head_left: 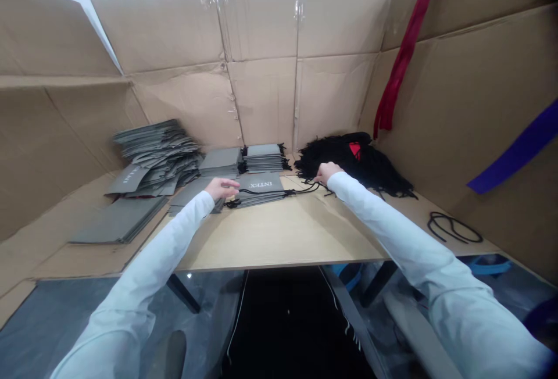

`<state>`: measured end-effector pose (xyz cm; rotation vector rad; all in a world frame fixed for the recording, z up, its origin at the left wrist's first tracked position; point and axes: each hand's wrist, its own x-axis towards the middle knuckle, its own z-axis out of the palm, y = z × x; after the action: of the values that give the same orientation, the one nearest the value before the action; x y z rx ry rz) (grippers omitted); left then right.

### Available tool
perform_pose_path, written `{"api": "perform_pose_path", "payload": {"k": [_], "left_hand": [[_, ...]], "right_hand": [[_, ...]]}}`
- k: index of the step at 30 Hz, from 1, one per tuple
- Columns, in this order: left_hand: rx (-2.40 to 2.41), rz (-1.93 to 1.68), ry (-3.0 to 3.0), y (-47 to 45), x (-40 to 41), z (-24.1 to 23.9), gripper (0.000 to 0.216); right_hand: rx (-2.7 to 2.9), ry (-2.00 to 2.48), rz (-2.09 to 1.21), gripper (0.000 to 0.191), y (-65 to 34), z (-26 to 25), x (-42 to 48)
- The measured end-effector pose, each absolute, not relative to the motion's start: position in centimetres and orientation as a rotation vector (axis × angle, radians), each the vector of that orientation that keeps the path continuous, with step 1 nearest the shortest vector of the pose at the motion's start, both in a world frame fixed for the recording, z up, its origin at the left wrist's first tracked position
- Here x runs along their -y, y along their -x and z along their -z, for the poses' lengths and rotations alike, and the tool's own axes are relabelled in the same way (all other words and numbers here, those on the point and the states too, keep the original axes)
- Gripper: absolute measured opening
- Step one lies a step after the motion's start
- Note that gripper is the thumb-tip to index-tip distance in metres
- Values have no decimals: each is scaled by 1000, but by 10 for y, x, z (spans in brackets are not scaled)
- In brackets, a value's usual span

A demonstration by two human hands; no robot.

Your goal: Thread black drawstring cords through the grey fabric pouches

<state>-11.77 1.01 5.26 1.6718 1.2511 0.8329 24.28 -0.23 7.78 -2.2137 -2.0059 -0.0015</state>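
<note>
A thin black cord (261, 192) stretches between my two hands, low over a small stack of grey pieces. The top grey piece (260, 182) carries the white lettering "INTEX". At the cord's left end, my left hand (223, 188) has its fingertips pinched near the cord. My right hand (328, 173) closes thumb and fingers on the other end, just in front of a heap of black cords (335, 155). A small dark knot or tuft (289, 193) shows partway along the cord. Fine detail at the fingertips is blurred.
Tall uneven grey piles (159, 152) stand at left, with a flat grey stack (117, 222) before them. A corded stack (264, 158) sits at the back. One loose cord (455, 229) lies at right. Cardboard walls (261, 100) enclose the table; red (405, 53) and blue strips (514, 152) hang right.
</note>
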Motion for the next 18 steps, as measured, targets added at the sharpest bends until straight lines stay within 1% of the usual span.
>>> {"api": "perform_pose_path", "payload": {"k": [4, 6, 9, 12, 14, 16, 18], "left_hand": [[-1025, -811, -1538, 80, 5, -78, 46], [-972, -759, -1404, 58, 11, -85, 43], [-971, -720, -1142, 30, 19, -83, 32], [-997, -750, -1001, 18, 22, -69, 21], [-1030, -755, -960, 20, 22, -59, 18], [-1041, -736, -938, 25, 21, -53, 18], [-1038, -724, -924, 31, 20, -49, 19]], "right_hand": [[2145, 1942, -184, 26, -190, -97, 9], [2167, 1763, -401, 25, -168, -100, 13], [2000, 1609, -743, 25, -142, -93, 22], [1779, 1481, -1054, 30, -129, -77, 28], [1669, 1374, -1227, 35, -127, -67, 29], [1618, 1281, -1320, 42, -129, -59, 29], [1653, 1239, -1299, 49, -133, -53, 30]]}}
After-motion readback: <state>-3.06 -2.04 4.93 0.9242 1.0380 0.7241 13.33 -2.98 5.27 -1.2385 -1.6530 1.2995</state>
